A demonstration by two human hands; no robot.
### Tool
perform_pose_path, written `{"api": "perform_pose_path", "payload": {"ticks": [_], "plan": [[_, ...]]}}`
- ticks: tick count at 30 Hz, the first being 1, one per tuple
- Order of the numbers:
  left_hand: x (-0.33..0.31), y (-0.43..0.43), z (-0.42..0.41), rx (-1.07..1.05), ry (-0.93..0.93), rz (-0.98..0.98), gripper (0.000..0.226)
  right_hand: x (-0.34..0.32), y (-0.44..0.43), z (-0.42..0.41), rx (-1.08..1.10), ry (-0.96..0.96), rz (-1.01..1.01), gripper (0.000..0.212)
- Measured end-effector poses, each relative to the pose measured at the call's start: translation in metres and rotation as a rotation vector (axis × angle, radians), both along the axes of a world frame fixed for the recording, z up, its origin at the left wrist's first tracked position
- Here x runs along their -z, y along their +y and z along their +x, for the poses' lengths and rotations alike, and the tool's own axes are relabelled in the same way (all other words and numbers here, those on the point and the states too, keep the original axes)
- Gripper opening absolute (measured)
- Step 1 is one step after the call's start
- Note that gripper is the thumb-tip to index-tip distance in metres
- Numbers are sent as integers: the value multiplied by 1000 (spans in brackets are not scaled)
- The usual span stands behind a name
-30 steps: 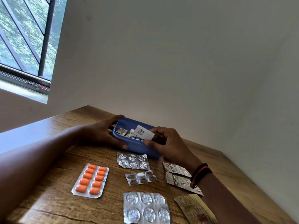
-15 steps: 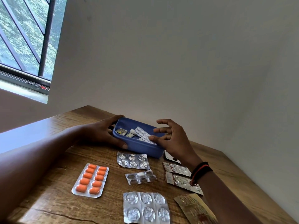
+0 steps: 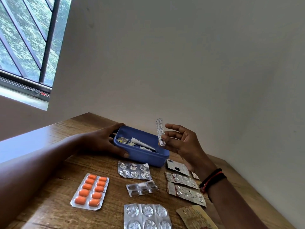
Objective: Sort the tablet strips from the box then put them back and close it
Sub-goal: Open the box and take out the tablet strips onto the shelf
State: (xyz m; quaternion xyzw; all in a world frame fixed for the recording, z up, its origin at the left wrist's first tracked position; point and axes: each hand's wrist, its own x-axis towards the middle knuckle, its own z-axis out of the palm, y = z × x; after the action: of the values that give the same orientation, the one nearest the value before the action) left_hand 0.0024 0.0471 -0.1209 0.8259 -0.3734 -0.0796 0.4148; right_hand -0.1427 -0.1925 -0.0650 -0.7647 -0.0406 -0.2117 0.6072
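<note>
An open blue box (image 3: pixel 145 155) sits on the wooden table (image 3: pixel 54 202), with a white tube and a few small strips inside. My left hand (image 3: pixel 105 141) grips the box's left end. My right hand (image 3: pixel 181 142) holds a narrow silver tablet strip (image 3: pixel 160 131) upright above the box's right end, pinched between thumb and fingertips. Laid out in front of the box are an orange tablet strip (image 3: pixel 90 190), several silver foil strips (image 3: pixel 134 170) and a gold strip (image 3: pixel 196 217).
The table stands in a corner against a plain wall. Its far and right edges lie close behind the box. A barred window (image 3: pixel 24 43) is at the upper left. A dark and red band circles my right wrist (image 3: pixel 212 179).
My right hand let go of a white strip, which now lies on the table right of the box. It then lifted a narrow silver strip out of the box. The left hand stayed.
</note>
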Motion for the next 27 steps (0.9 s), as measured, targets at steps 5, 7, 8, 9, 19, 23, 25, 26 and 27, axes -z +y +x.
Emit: {"api": "perform_pose_path", "payload": {"ticks": [5, 7, 8, 9, 19, 23, 25, 26, 27], "plan": [[2, 2, 3, 8, 2, -8, 117, 0, 5, -2, 2, -50, -82, 33], [2, 1, 3, 1, -2, -7, 121, -1, 7, -4, -20, -88, -104, 33], [2, 1, 3, 0, -2, -8, 121, -1, 8, -4, -36, -108, -111, 33], [3, 0, 3, 2, -2, -12, 120, -2, 9, -4, -50, -124, -124, 33], [2, 2, 2, -6, -11, -24, 116, 6, 27, -7, -131, -240, -494, 17], [2, 3, 1, -26, -35, -24, 85, 16, 51, -12, -166, -230, -627, 14], [3, 2, 1, -38, -35, -30, 80, 23, 67, -14, -189, -258, -682, 13], [3, 2, 1, -40, -34, -31, 78, 27, 74, -13, -199, -282, -716, 14], [3, 1, 0, -38, -35, -31, 77, 31, 80, -13, -208, -304, -755, 15]]}}
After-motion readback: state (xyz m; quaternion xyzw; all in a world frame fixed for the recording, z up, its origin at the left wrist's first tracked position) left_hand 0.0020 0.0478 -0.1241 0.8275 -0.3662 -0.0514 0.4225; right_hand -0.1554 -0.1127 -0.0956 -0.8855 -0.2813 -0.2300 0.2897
